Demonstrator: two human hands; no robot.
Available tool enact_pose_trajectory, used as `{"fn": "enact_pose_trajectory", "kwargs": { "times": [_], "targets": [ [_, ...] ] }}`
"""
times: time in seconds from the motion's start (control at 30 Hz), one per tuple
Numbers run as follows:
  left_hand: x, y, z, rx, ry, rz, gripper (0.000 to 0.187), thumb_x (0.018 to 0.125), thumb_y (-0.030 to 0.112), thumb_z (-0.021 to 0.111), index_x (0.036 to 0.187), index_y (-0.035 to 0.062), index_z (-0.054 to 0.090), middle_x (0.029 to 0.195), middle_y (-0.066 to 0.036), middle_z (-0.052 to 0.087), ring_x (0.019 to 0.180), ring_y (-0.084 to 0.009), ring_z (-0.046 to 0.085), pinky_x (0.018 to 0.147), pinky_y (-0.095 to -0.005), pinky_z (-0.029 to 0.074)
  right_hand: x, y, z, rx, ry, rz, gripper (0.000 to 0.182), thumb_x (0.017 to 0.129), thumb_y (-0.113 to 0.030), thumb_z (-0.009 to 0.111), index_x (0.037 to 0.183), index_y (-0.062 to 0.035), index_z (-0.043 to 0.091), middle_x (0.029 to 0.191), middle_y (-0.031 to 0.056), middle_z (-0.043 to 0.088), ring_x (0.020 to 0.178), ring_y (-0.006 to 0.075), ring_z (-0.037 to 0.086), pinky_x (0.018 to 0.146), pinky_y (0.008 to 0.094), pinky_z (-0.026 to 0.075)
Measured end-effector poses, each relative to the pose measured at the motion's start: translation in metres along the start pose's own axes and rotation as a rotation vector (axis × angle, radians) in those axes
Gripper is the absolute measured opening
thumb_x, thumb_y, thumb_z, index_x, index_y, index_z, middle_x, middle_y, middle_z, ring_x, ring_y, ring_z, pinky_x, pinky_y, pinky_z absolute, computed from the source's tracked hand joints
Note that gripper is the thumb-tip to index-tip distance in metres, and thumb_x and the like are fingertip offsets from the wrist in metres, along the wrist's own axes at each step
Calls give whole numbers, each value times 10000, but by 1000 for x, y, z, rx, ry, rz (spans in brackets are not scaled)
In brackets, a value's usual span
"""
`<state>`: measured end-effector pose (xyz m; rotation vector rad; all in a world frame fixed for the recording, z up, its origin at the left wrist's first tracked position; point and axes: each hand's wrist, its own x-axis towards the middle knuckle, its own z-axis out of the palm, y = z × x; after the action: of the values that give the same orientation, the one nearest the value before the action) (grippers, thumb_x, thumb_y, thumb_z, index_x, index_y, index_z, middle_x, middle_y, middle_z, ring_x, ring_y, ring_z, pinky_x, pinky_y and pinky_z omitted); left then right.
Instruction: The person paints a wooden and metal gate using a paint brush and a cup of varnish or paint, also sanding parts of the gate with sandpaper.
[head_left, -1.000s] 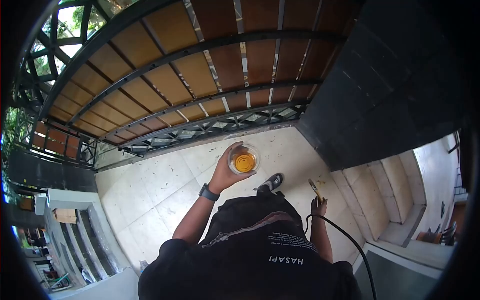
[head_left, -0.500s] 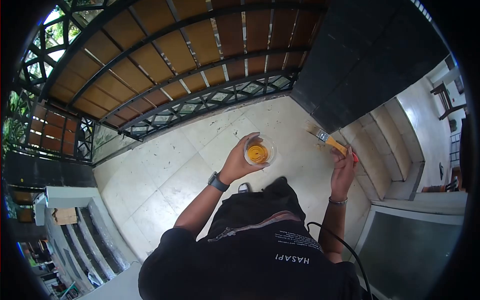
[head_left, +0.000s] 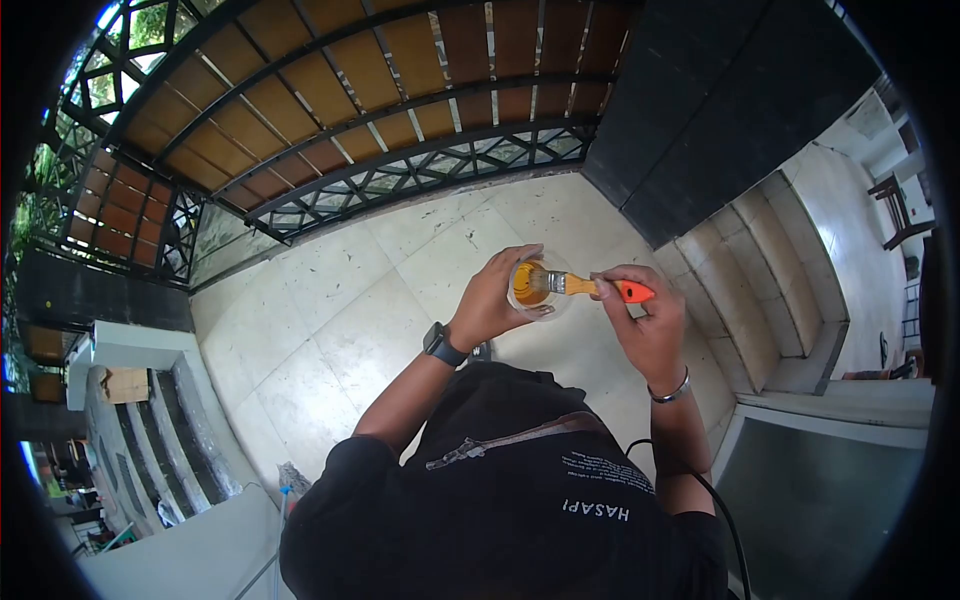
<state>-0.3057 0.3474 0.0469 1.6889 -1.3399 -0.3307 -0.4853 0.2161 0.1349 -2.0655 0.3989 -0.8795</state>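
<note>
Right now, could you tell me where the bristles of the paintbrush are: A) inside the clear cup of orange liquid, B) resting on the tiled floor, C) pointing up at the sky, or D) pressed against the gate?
A: the right hand holds the paintbrush with its bristles inside the clear cup that the left hand grips.

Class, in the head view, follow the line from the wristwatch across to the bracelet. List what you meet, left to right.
wristwatch → left hand → clear cup → paintbrush → right hand → bracelet
</note>
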Motion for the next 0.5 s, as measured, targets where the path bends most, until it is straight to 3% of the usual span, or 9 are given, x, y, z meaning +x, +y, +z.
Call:
{"fn": "enact_pose_trajectory", "kwargs": {
  "times": [0.2, 0.5],
  "targets": [
    [-25, 36, 30, 30, 22, -1, 836, 642, 232, 860, 1362, 82, 463, 1271, -126, 571, 1158, -322, 558, 965, -393, 476, -40, 0, -23, -5, -23, 15, 153, 847, -61, 730, 941, 14, 637, 843, 134, 703, 714, 215, 700, 654, 278, 533],
    [-47, 52, 38, 102, 40, -61, 820, 655, 237, 857, 1357, 83, 461, 1274, -133, 567, 1152, -327, 560, 961, -390, 477, -54, 11, -21, -31, -74, -33, 151, 841, -63, 736, 931, 12, 641, 795, 128, 696, 690, 209, 693, 641, 275, 528]
  ]
}}
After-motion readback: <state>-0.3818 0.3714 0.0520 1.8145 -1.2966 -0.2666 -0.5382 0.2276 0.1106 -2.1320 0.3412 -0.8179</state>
